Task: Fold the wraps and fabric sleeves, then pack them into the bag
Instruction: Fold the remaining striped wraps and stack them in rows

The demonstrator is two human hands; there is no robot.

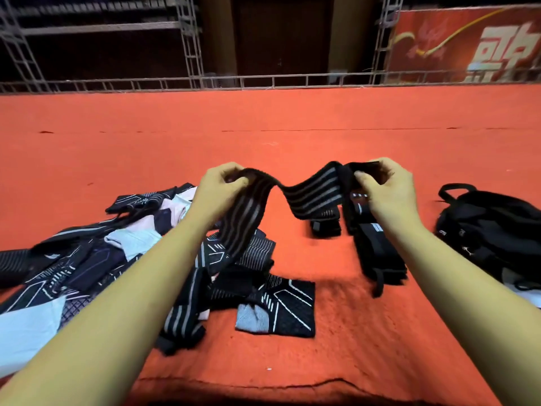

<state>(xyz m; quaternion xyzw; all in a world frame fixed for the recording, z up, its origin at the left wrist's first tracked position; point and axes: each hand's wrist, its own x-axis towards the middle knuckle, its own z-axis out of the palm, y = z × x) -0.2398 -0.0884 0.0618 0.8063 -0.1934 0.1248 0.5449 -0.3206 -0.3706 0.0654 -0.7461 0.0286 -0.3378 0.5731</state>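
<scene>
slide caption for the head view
Left hand and right hand hold striped wrap over red carpet; fabric pile left, bag right

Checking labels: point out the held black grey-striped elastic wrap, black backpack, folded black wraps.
Black grey-striped elastic wrap (pixel 313 194): head view, sagging middle.
Black fabric backpack (pixel 494 227): head view, top panel.
Folded black wraps (pixel 377 253): head view, pile top.

One bag (pixel 491 227), perhaps four wraps (pixel 313 194) (one held)
</scene>
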